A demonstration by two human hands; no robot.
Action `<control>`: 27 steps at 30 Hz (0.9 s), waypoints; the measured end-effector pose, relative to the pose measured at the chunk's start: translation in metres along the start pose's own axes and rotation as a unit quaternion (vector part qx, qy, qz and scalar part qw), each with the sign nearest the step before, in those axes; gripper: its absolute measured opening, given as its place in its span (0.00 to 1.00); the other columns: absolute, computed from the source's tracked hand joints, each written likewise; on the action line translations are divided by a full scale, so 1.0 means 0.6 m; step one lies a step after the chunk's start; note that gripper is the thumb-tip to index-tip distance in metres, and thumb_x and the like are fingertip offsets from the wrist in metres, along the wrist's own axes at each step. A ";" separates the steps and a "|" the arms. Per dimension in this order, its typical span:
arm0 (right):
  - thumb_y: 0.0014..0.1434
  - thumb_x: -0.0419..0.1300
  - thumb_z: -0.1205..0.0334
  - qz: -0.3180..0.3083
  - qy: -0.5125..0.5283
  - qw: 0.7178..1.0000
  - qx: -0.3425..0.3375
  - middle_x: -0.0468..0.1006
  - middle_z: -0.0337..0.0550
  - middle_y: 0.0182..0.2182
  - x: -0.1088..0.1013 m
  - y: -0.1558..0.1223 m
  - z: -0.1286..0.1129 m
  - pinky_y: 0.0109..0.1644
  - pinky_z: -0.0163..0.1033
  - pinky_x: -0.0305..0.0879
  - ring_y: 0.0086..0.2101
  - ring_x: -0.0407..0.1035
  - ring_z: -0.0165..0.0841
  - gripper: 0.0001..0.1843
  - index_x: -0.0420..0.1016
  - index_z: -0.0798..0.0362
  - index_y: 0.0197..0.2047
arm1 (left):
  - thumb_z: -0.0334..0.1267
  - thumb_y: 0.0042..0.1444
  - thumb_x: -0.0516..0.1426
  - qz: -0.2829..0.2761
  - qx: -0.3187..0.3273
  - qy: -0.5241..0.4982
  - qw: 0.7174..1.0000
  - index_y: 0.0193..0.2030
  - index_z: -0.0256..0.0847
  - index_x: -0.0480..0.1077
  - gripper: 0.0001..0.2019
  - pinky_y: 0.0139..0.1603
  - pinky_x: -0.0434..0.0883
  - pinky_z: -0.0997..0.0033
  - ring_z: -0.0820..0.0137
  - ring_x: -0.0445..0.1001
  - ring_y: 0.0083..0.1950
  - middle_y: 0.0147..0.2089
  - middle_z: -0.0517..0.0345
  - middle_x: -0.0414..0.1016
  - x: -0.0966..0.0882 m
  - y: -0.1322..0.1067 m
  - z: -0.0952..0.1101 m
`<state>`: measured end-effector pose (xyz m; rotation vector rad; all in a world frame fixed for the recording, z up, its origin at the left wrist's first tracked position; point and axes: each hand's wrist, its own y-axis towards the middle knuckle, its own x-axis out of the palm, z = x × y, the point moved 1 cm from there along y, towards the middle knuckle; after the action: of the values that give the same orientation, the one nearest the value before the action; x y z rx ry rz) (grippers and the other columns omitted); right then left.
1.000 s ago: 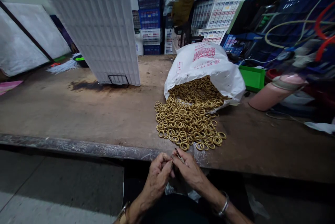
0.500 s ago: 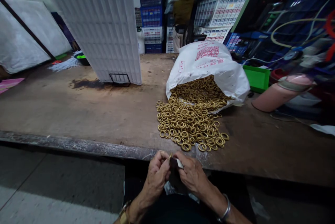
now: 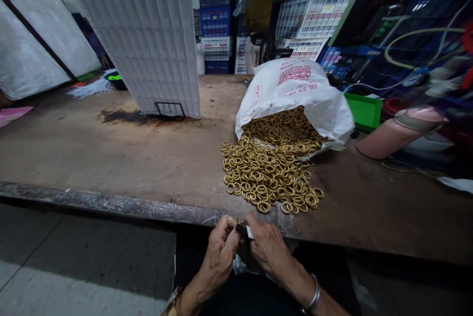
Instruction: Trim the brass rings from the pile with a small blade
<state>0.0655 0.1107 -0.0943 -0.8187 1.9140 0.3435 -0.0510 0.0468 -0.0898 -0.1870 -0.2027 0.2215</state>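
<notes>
My left hand [image 3: 222, 247] is closed, pinching a gold-coloured ring [image 3: 238, 221] of which only a thin edge shows between the fingertips. Close against it, my right hand [image 3: 269, 246] is wrapped round a small tool with a dark flat end [image 3: 242, 230] and a white part [image 3: 250, 232]. Its exact kind is hidden by the fingers. The dark end touches or nearly touches the ring. Both hands are just off the table's front edge, below a heap of gold-coloured rings [image 3: 264, 173]. More rings lie in the mouth of a white sack [image 3: 266, 79] on its side.
The brown wooden table [image 3: 111, 158] carries a tall white ribbed panel [image 3: 148, 35] in a black wire stand. On the right are a green tray [image 3: 364, 111] and a pink bottle [image 3: 399, 133]. Stacked crates [image 3: 216, 20] and a person [image 3: 256, 15] are behind.
The dark end of the tool has shifted left and up against the ring. Both hands stay close together. The person behind has moved slightly.
</notes>
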 end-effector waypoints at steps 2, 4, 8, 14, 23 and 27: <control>0.49 0.47 0.72 0.002 -0.013 1.000 0.001 0.73 0.39 0.26 0.008 -0.002 -0.003 0.28 0.32 0.44 0.26 0.65 0.31 0.12 0.62 0.53 0.37 | 0.49 0.54 0.50 -0.004 -0.008 0.006 1.000 0.28 0.39 0.57 0.15 0.19 0.51 0.79 0.81 0.50 0.20 0.22 0.66 0.57 -0.005 -0.008 0.004; 0.50 0.47 0.71 0.008 -0.026 1.000 0.002 0.73 0.39 0.26 0.010 0.000 -0.003 0.28 0.32 0.44 0.26 0.65 0.31 0.11 0.62 0.53 0.38 | 0.51 0.53 0.50 -0.004 -0.017 0.010 1.000 0.27 0.39 0.57 0.16 0.18 0.50 0.80 0.81 0.50 0.18 0.22 0.66 0.57 -0.008 -0.022 0.011; 0.48 0.46 0.75 0.032 -0.057 0.997 0.037 0.73 0.39 0.26 -0.014 0.014 0.005 0.28 0.33 0.44 0.26 0.65 0.30 0.13 0.62 0.53 0.36 | 0.51 0.52 0.51 -0.064 -0.046 0.017 0.997 0.27 0.38 0.59 0.16 0.17 0.51 0.81 0.82 0.53 0.17 0.22 0.63 0.62 -0.010 -0.050 0.026; 0.50 0.49 0.72 0.093 -0.131 0.984 0.084 0.74 0.41 0.29 -0.055 0.044 0.015 0.29 0.35 0.45 0.28 0.67 0.30 0.12 0.64 0.53 0.39 | 0.53 0.52 0.51 -0.065 -0.127 -0.151 0.978 0.28 0.37 0.62 0.18 0.11 0.48 0.82 0.83 0.51 0.11 0.14 0.66 0.59 -0.017 -0.033 0.004; 0.49 0.49 0.73 0.084 -0.197 0.971 0.103 0.75 0.46 0.32 -0.041 0.075 0.031 0.30 0.37 0.49 0.32 0.70 0.38 0.17 0.64 0.53 0.43 | 0.44 0.43 0.61 -0.029 -0.121 -0.293 0.948 0.29 0.39 0.61 0.15 0.11 0.57 0.82 0.76 0.66 0.18 0.26 0.57 0.72 -0.018 0.010 -0.017; 0.51 0.48 0.72 0.089 -0.185 0.973 0.107 0.75 0.45 0.29 -0.042 0.080 0.030 0.29 0.36 0.49 0.31 0.70 0.37 0.14 0.63 0.54 0.41 | 0.40 0.41 0.62 -0.037 -0.143 -0.331 0.932 0.36 0.39 0.63 0.17 0.12 0.54 0.83 0.76 0.66 0.20 0.25 0.59 0.70 -0.020 0.018 -0.003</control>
<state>0.0529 0.1657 -0.0864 -0.4062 1.6396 0.3624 -0.0640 0.0542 -0.0960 -0.3909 -0.9160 0.1733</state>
